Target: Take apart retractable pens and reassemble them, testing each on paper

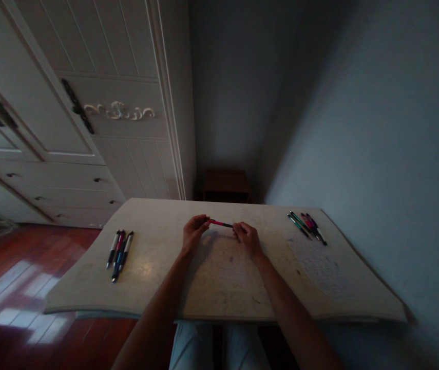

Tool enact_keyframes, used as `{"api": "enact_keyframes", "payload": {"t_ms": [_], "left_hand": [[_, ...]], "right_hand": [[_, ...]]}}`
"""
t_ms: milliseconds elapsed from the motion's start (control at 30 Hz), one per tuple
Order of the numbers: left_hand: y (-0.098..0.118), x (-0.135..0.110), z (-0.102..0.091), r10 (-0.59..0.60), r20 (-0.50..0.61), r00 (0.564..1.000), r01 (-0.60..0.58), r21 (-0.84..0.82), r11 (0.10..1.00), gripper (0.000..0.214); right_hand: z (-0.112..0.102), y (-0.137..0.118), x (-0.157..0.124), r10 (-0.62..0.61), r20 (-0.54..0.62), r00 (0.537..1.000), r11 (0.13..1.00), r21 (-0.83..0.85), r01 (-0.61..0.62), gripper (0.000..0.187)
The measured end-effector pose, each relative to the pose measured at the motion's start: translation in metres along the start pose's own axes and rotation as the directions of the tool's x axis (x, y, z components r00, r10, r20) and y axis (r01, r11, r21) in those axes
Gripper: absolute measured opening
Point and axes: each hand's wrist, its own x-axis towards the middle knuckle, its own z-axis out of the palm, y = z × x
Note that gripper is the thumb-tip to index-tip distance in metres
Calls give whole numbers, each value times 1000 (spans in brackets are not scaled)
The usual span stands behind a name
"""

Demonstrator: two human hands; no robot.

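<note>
A red pen is held level above the middle of the pale table, gripped at both ends. My left hand pinches its left end and my right hand pinches its right end, fingers closed. Under the hands lies a sheet of paper with faint writing. A row of several pens lies at the table's left side. Another bunch of pens lies at the far right.
A second written sheet lies on the right of the table. A white wardrobe with drawers stands at the left, and a blue-grey wall runs along the right. A dark wooden stool sits beyond the table. The floor is red wood.
</note>
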Motion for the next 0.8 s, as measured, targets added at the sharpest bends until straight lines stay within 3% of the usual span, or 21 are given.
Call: {"api": "enact_keyframes", "payload": {"t_ms": [167,333,567,800], "left_hand": [[4,-4,4,-111,50,993,118,-149,982,60],[1,-7,9,-203,99,974,224,-291,930,49],[1,-8,10,-199,90,976,217,-302,928,38],[3,-6,9,-166,139,976,204,-338,919,36]], "right_hand": [[1,1,3,-92,-19,996,996,-22,92,33],[2,4,4,-87,-32,996,996,0,87,27],[6,0,-5,-134,15,991,985,-109,134,28],[13,-7,-13,-12,103,995,1000,-23,15,43]]}}
